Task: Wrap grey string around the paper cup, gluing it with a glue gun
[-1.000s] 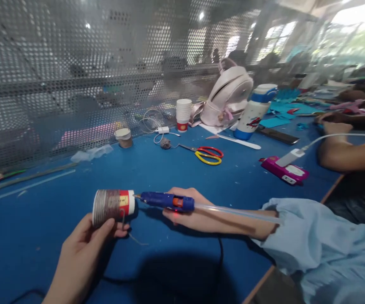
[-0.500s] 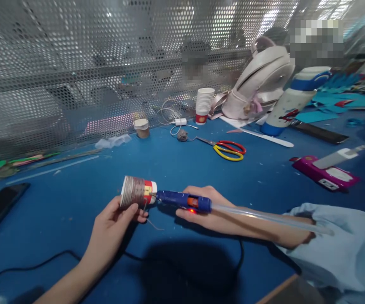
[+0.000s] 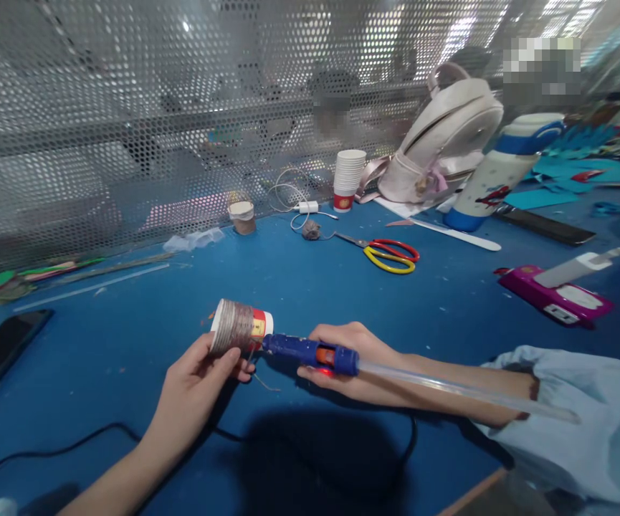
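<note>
I work in what looks like a shared craft workshop or classroom. My right grip (image 3: 368, 351) holds a hot glue gun (image 3: 293, 348), my left grip (image 3: 199, 380) a paper cup wound with twine (image 3: 235, 327), over a blue table (image 3: 142, 308) strewn with scissors (image 3: 393, 256), stacked paper cups (image 3: 349, 179) and turquoise cut paper (image 3: 543, 198). A backpack (image 3: 444, 143) and water bottle (image 3: 497, 175) look like personal belongings. A perforated metal screen (image 3: 127, 107) backs the table, dim figures showing through it.
</note>
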`<state>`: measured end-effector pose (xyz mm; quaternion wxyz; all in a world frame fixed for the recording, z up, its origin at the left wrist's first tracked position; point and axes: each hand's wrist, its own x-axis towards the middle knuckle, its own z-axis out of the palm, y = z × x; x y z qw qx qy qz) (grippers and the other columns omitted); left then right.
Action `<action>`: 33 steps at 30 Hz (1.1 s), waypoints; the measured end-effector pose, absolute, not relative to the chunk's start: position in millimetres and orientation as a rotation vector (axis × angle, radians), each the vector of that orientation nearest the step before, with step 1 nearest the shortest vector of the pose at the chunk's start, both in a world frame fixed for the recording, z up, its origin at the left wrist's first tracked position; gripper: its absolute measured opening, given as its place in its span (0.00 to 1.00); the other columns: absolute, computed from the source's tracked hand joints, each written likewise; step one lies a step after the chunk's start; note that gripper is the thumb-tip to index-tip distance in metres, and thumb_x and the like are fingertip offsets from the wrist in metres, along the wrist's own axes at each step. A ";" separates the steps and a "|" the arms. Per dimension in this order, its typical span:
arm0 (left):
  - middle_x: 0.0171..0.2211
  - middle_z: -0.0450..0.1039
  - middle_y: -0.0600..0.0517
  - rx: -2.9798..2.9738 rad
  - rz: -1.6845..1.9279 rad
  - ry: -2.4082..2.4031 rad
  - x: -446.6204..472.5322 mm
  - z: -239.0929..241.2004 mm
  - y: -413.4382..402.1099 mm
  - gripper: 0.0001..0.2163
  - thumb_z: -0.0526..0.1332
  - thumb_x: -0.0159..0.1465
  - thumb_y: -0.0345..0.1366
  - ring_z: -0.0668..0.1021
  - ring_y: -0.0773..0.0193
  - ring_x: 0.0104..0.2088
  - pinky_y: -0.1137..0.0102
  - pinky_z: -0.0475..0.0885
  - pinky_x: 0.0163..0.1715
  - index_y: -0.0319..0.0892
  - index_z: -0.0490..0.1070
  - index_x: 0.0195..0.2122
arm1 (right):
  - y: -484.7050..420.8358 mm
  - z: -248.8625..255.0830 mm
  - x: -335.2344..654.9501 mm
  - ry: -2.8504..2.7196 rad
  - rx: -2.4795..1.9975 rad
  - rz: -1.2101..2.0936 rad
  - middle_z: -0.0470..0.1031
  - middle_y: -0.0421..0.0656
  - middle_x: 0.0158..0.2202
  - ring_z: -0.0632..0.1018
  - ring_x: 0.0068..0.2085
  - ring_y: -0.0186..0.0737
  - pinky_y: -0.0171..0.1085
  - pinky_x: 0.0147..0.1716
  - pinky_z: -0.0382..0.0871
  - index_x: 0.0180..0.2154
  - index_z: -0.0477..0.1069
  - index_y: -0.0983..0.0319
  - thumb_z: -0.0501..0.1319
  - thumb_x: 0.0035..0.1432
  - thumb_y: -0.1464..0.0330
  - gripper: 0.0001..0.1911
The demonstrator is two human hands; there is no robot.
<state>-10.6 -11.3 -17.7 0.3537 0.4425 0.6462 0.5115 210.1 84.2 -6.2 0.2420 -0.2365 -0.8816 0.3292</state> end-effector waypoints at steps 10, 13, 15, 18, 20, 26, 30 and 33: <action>0.27 0.79 0.49 1.174 1.300 1.674 -11.5 -18.9 -11.2 0.10 0.63 0.59 0.42 0.81 0.60 0.27 0.67 0.75 0.34 0.41 0.74 0.37 | 83.2 -8.2 212.2 -2.410 -0.529 0.819 0.72 0.39 0.24 0.69 0.21 0.28 0.28 0.21 0.60 0.31 0.68 0.63 0.60 0.58 0.61 0.11; 0.27 0.79 0.49 1.175 1.291 1.672 -12.0 -20.0 -10.6 0.10 0.64 0.59 0.42 0.81 0.59 0.28 0.67 0.76 0.34 0.41 0.74 0.37 | 83.4 -7.7 212.7 -2.426 -0.494 0.834 0.73 0.41 0.26 0.71 0.22 0.29 0.28 0.22 0.61 0.32 0.68 0.63 0.60 0.58 0.61 0.11; 0.27 0.79 0.49 1.171 1.292 1.665 -12.0 -19.8 -10.2 0.11 0.64 0.59 0.42 0.81 0.59 0.28 0.67 0.76 0.34 0.40 0.74 0.37 | 84.5 -7.8 212.4 -2.408 -0.531 0.811 0.72 0.40 0.25 0.70 0.22 0.28 0.28 0.22 0.60 0.31 0.68 0.63 0.60 0.58 0.61 0.11; 0.28 0.79 0.49 1.178 1.287 1.646 -12.4 -18.9 -10.2 0.11 0.63 0.59 0.42 0.81 0.59 0.28 0.66 0.76 0.34 0.40 0.74 0.37 | 86.2 -7.7 211.9 -2.384 -0.596 0.767 0.71 0.38 0.23 0.67 0.21 0.27 0.28 0.22 0.60 0.30 0.68 0.62 0.60 0.58 0.60 0.12; 0.28 0.79 0.49 1.190 1.283 1.630 -13.1 -18.7 -10.4 0.12 0.62 0.59 0.43 0.81 0.59 0.28 0.65 0.77 0.34 0.39 0.73 0.37 | 86.1 -6.8 212.0 -2.388 -0.615 0.772 0.70 0.37 0.22 0.66 0.20 0.27 0.28 0.22 0.59 0.30 0.69 0.62 0.60 0.58 0.59 0.12; 0.27 0.79 0.50 1.211 1.291 1.612 -15.9 -20.3 -10.0 0.10 0.62 0.60 0.41 0.80 0.61 0.27 0.68 0.77 0.33 0.39 0.73 0.36 | 84.1 -2.9 213.4 -2.418 -0.566 0.815 0.71 0.38 0.22 0.67 0.21 0.27 0.28 0.21 0.59 0.30 0.68 0.63 0.60 0.57 0.60 0.12; 0.27 0.79 0.51 1.185 1.306 1.596 -16.9 -22.7 -10.5 0.10 0.61 0.60 0.40 0.80 0.61 0.27 0.68 0.77 0.32 0.39 0.72 0.37 | 85.8 -1.2 213.8 -2.386 -0.693 0.845 0.69 0.37 0.21 0.65 0.20 0.27 0.28 0.21 0.58 0.27 0.67 0.63 0.60 0.57 0.59 0.14; 0.27 0.79 0.51 1.181 1.299 1.595 -17.2 -23.8 -10.3 0.10 0.61 0.59 0.39 0.80 0.61 0.27 0.68 0.77 0.31 0.39 0.72 0.37 | 85.4 -0.4 214.0 -2.392 -0.708 0.858 0.69 0.37 0.21 0.66 0.20 0.27 0.28 0.21 0.57 0.27 0.68 0.63 0.60 0.57 0.59 0.14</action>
